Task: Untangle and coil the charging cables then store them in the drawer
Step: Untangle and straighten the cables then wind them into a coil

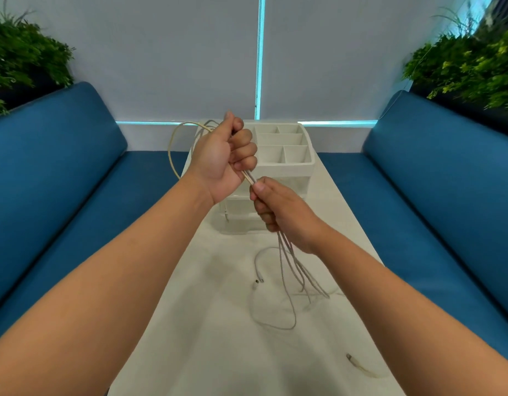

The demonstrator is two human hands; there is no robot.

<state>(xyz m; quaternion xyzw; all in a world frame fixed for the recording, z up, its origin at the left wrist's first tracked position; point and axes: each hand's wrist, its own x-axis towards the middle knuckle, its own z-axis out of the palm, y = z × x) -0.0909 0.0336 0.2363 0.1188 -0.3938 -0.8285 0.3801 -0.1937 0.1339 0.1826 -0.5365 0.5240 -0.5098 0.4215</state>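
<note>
Above the middle of the white worktop (218,324), a bundle of pale charging cables (287,261) is held taut between both hands. The left hand (224,158) is raised, its fingers curled into a fist around the upper part of the bundle, from which a cable loop (170,155) arcs out to the left. The right hand (281,212) sits lower and just beside the left, its thumb and fingers closed round the same strands. Below the right hand the strands hang down and fan out, their lower loops resting on the worktop near two small connector ends (258,282). A separate cable end (358,364) lies apart, nearer the right edge of the worktop. Directly behind the hands stands a white desktop organizer (290,155) with open compartments on top and translucent drawers (238,212) at its front, both shut as far as can be seen. Blue upholstered benches (61,167) flank the worktop on both sides, with green plants (470,64) behind their backrests.
</note>
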